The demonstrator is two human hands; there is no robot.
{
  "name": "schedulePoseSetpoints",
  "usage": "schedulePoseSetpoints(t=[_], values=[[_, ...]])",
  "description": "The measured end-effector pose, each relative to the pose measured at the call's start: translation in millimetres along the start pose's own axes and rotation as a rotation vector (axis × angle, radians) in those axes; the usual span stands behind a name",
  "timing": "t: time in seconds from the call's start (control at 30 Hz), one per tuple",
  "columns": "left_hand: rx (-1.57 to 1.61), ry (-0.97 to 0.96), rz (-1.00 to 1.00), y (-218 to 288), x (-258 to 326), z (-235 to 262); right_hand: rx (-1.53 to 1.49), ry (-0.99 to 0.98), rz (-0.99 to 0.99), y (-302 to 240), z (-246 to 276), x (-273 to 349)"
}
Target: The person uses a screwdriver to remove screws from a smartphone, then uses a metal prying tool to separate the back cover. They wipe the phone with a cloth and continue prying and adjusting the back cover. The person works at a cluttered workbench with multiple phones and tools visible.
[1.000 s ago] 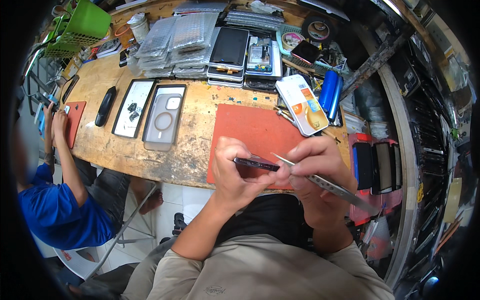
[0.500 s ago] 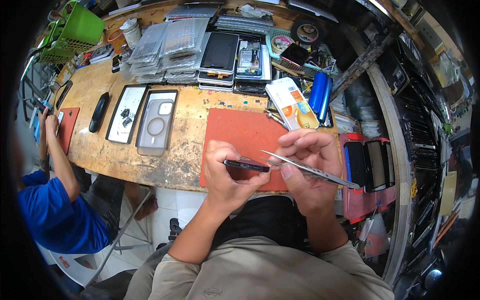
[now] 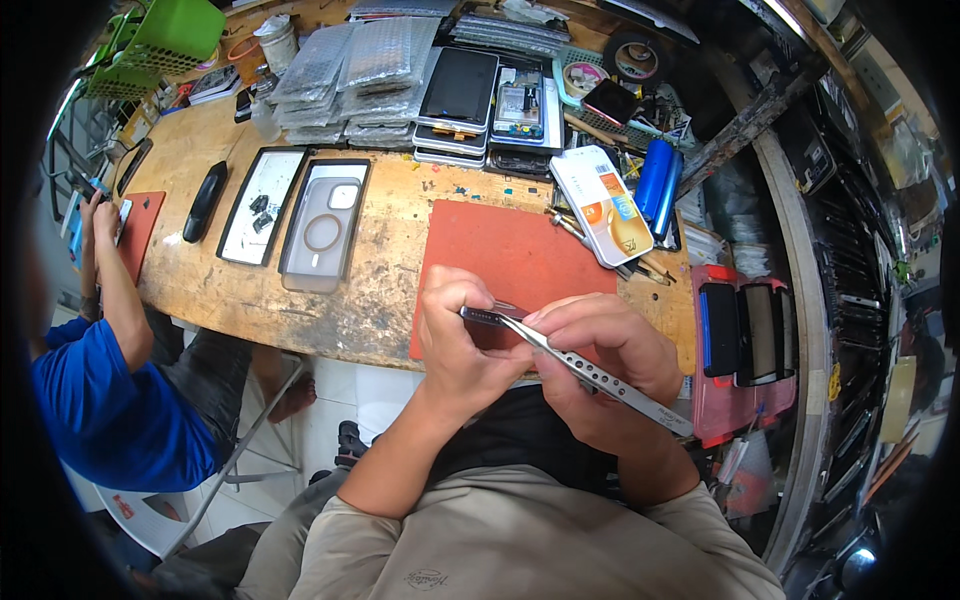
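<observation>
My left hand is closed around a dark phone, held edge-on with its narrow end toward me. Silver tweezers with a row of round holes are pinched in my right hand. Their tips reach the phone's end edge, where the port was seen earlier; whether they are inside an opening, I cannot tell. Both hands are above the near part of a red mat. The fingers of my right hand hide much of the phone's right side.
Left of the mat lie a clear phone case in a tray and a white-lined tray with small dark parts. Bubble-wrapped packs are stacked behind. A white box and blue cylinders stand right. A co-worker sits left.
My right hand has turned and brought the tweezer tips left onto the phone's end edge. The phone has tilted slightly in my left hand. The whole view has shifted a little.
</observation>
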State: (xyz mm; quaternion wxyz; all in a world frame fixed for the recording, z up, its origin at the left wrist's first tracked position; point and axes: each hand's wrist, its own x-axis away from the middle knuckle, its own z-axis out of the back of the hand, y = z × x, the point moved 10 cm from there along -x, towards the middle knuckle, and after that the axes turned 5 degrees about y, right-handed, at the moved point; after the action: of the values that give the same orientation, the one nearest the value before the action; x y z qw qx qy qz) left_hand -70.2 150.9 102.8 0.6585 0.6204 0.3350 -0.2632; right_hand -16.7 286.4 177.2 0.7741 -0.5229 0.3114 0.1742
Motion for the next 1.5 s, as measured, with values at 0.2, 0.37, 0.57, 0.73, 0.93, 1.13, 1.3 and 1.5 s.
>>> schedulePoseSetpoints(t=[0.2, 0.37, 0.57, 0.73, 0.93, 1.13, 1.3, 1.5], values=[[0.013, 0.003, 0.002, -1, 2, 1, 0.061, -0.041, 0.041, -6, -3, -5], [0.008, -0.006, -0.002, 1, 1, 1, 0.039, -0.038, 0.035, -6, -2, -5], [0.015, -0.007, -0.007, 2, 0, 1, 0.065, -0.056, 0.038, -9, -3, -9], [-0.012, -0.013, -0.031, 6, 0, -2, 0.141, -0.116, -0.029, -18, 0, -13], [-0.041, -0.056, -0.028, 11, -2, -6, 0.106, -0.083, -0.045, -12, 5, -12], [-0.031, -0.036, -0.033, 11, -2, -6, 0.108, -0.097, -0.046, -9, 3, -4], [-0.031, -0.047, -0.020, 10, -1, -9, 0.205, -0.157, 0.010, -16, 1, -9], [-0.050, -0.044, -0.029, 13, -1, -7, 0.177, -0.101, 0.096, -24, 0, -9]])
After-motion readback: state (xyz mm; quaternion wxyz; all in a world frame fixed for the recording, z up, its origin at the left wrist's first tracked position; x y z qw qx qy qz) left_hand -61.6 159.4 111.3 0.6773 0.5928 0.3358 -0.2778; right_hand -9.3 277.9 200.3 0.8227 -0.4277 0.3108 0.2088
